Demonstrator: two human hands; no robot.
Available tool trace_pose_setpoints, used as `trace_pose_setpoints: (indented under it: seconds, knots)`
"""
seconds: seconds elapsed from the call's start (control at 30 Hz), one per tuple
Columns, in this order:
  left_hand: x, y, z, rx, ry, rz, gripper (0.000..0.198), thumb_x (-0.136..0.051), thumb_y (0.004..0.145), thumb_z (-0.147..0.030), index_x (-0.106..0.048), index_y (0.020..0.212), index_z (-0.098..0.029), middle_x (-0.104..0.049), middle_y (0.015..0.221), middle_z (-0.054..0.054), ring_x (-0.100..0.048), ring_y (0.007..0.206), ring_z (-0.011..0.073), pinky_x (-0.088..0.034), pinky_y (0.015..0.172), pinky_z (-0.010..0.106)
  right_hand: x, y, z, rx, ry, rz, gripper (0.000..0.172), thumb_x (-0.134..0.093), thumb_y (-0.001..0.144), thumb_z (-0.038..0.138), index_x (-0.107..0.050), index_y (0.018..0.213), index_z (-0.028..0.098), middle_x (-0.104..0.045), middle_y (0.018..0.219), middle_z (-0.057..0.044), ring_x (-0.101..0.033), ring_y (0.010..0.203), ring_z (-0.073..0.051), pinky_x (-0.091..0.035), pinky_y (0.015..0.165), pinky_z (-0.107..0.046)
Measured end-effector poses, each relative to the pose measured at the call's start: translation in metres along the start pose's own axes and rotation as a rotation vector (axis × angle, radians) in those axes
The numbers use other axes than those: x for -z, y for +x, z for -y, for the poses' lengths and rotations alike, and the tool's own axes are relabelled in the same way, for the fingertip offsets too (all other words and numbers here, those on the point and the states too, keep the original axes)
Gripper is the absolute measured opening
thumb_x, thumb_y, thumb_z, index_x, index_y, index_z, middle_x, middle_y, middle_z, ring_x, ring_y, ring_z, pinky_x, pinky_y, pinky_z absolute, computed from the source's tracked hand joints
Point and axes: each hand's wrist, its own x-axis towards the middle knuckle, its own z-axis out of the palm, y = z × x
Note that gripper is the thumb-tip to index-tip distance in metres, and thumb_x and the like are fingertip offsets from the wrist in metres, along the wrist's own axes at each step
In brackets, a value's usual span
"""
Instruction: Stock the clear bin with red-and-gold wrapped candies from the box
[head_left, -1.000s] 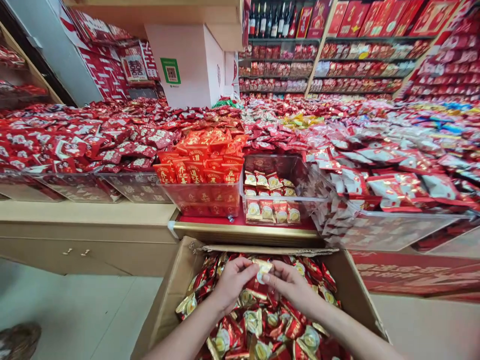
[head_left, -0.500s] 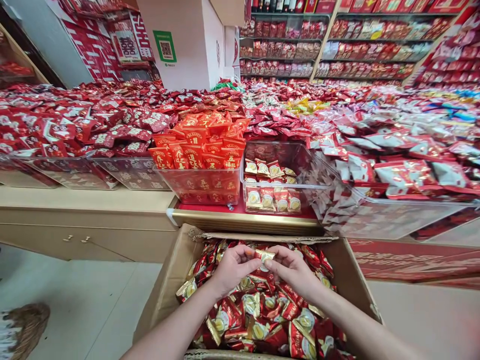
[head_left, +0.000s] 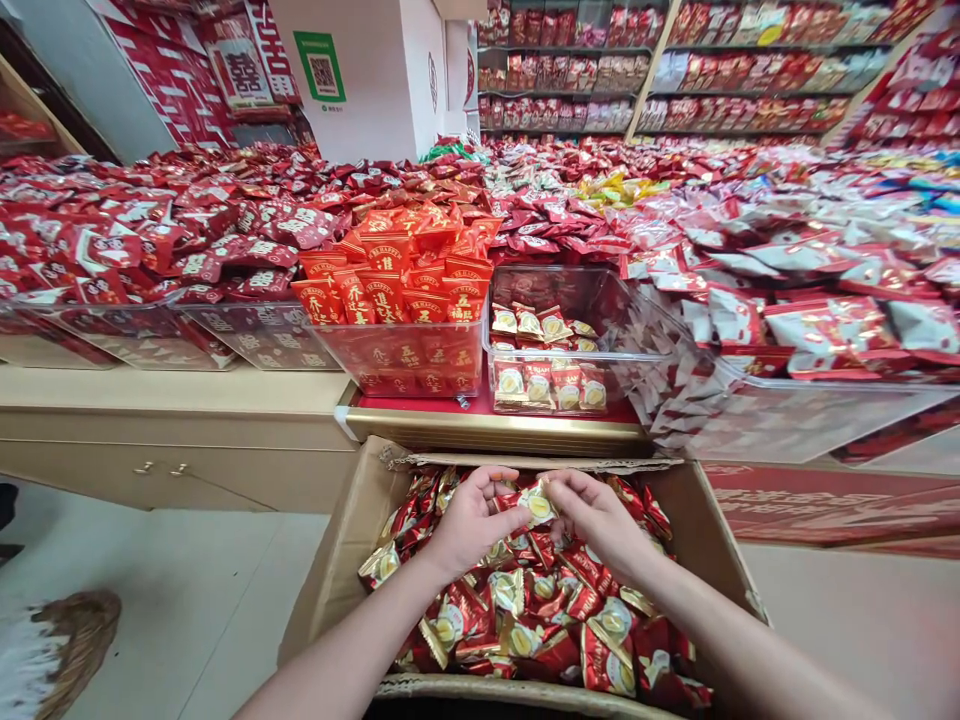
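Observation:
Between both hands is a small red-and-gold wrapped candy with a yellow durian picture on it. My left hand pinches its left side, thumb in front and fingers behind. My right hand grips its right end between thumb and fingers. Below them an open cardboard box is filled with many like candies. Just beyond the box, a clear plastic bin holds a few rows of these same candies, with bare room above them.
To the left of that bin stands another clear bin heaped with orange-red packets. White-and-red packets overflow a bin at the right. A gold-edged counter borders the box. A wicker basket sits on the floor at left.
The candy has turned so its durian picture now faces me more. My right fingers have shifted up along its right end. The view has tilted slightly down.

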Motion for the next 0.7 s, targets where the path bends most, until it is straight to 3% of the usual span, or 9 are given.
trace_pose_setpoints:
  seconds: [0.13,0.3,0.37,0.43,0.53,0.63,0.7]
  knots:
    - [0.001,0.000,-0.002,-0.004,0.020,0.020,0.041,-0.076,0.055,-0.021,-0.054,0.090,-0.016,-0.057,0.066,-0.005,-0.054,0.058,0.0073,-0.043,0.058,0.021,0.001,0.002,0.001,0.035,-0.112,-0.024,0.029,-0.062,0.068,0.044,-0.053,0.070,0.017,-0.053,0.055,0.005,-0.048,0.044,-0.007,-0.040,0.044,-0.021]
    - [0.003,-0.001,-0.004,-0.066,0.061,0.023,0.039,-0.071,0.063,-0.025,-0.053,0.096,-0.018,-0.062,0.076,-0.002,-0.057,0.068,0.0107,-0.044,0.066,0.024,0.007,0.000,0.004,0.059,-0.165,-0.019,0.028,-0.062,0.069,0.042,-0.051,0.074,0.017,-0.053,0.059,0.004,-0.047,0.048,-0.008,-0.040,0.047,-0.023]
    - [0.005,-0.002,-0.006,-0.081,0.143,0.072,0.040,-0.069,0.065,-0.024,-0.051,0.101,-0.019,-0.062,0.077,-0.001,-0.057,0.068,0.0112,-0.043,0.065,0.024,0.007,-0.002,0.005,0.130,-0.251,0.015,0.028,-0.063,0.069,0.038,-0.051,0.085,0.018,-0.056,0.072,0.001,-0.052,0.062,-0.010,-0.043,0.057,-0.025]
    - [0.007,-0.003,-0.006,-0.077,0.204,0.124,0.042,-0.068,0.066,-0.024,-0.050,0.104,-0.019,-0.060,0.074,-0.002,-0.055,0.065,0.0107,-0.041,0.063,0.023,0.003,-0.005,0.006,0.199,-0.390,0.074,0.023,-0.062,0.071,0.035,-0.052,0.083,0.019,-0.058,0.083,-0.002,-0.053,0.075,-0.013,-0.043,0.066,-0.027]
    - [0.011,-0.004,-0.007,-0.075,0.207,0.173,0.042,-0.069,0.065,-0.027,-0.051,0.102,-0.017,-0.055,0.063,-0.006,-0.049,0.057,0.0079,-0.037,0.057,0.021,-0.006,-0.013,0.013,0.149,-0.558,0.158,0.019,-0.059,0.073,0.031,-0.047,0.067,0.018,-0.053,0.068,0.001,-0.047,0.062,-0.011,-0.039,0.057,-0.025]
    - [0.015,-0.003,-0.007,-0.086,0.079,0.190,0.037,-0.059,0.073,-0.043,-0.053,0.099,-0.016,-0.055,0.061,-0.005,-0.045,0.051,0.0062,-0.034,0.051,0.020,-0.013,-0.028,0.042,0.130,-0.651,0.218,0.013,-0.057,0.073,0.024,-0.046,0.076,0.019,-0.048,0.063,0.004,-0.043,0.055,-0.009,-0.038,0.051,-0.023]
    - [0.017,-0.003,-0.008,-0.065,0.006,0.175,0.036,-0.050,0.078,-0.047,-0.054,0.096,-0.017,-0.059,0.064,-0.002,-0.048,0.051,0.0072,-0.035,0.050,0.021,-0.014,-0.036,0.081,0.269,-0.728,0.213,0.022,-0.053,0.076,0.022,-0.046,0.097,0.021,-0.053,0.074,0.001,-0.049,0.064,-0.011,-0.042,0.058,-0.025]
